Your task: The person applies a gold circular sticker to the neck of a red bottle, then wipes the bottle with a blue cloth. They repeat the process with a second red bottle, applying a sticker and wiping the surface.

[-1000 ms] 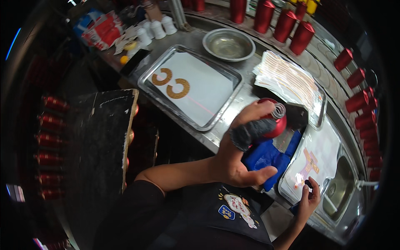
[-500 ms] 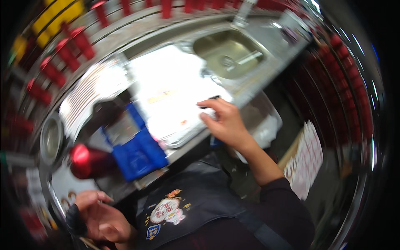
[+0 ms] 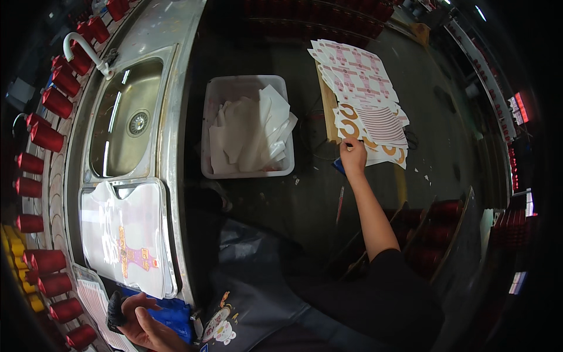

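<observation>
Steel counter (image 3: 167, 26) on L w/ sink (image 3: 120, 144) & sheet-laden tray (image 3: 170, 258); red canisters (image 3: 57, 103) along far edge. Dark floor (image 3: 448, 138), white bin (image 3: 249, 175) w/ loose paper. R hand (image 3: 353, 156) at edge of printed sheets (image 3: 360, 88) on board (image 3: 329, 117) right of bin; fingers bunched, can't tell if pinching. L hand (image 3: 143, 324) half-spread, nothing held, nr blue cloth (image 3: 175, 320).

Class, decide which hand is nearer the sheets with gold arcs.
Right. The right hand is at the gold-arc sheets' near edge; the left hand is far away, lower left.
</observation>
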A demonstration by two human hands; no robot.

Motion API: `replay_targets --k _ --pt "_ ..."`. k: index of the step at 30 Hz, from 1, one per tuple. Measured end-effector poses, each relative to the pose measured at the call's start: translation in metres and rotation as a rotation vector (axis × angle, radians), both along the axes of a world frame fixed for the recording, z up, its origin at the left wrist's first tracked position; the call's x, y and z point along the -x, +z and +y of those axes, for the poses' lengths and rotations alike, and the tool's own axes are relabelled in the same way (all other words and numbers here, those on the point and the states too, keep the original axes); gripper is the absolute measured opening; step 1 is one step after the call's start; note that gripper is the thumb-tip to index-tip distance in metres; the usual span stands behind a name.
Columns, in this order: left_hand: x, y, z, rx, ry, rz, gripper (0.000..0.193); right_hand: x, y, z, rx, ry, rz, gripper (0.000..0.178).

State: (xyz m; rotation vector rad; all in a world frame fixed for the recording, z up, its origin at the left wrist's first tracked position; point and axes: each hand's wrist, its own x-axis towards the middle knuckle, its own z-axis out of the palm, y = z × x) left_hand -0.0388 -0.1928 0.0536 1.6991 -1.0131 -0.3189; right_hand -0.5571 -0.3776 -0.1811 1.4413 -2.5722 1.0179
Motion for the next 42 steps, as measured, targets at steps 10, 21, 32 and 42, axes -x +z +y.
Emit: replay_targets --k 10,21,32,42 --pt "0.022 0.003 -0.041 -0.030 -0.146 0.111 0.048 0.084 -0.014 0.046 -0.298 -0.198 0.213 0.035" --pt "0.019 -0.018 -0.034 -0.093 -0.008 -0.057 0.023 0.084 -0.019 -0.033 -0.479 0.301 0.487 0.039" --pt "0.016 -0.026 -0.027 -0.065 -0.042 -0.020 0.024 0.124 -0.016 -0.044 -0.165 0.105 0.378 0.025" --pt "0.017 -0.030 -0.032 -0.056 -0.064 -0.008 0.020 0.201 0.015 -0.055 -0.046 0.218 0.279 0.024"
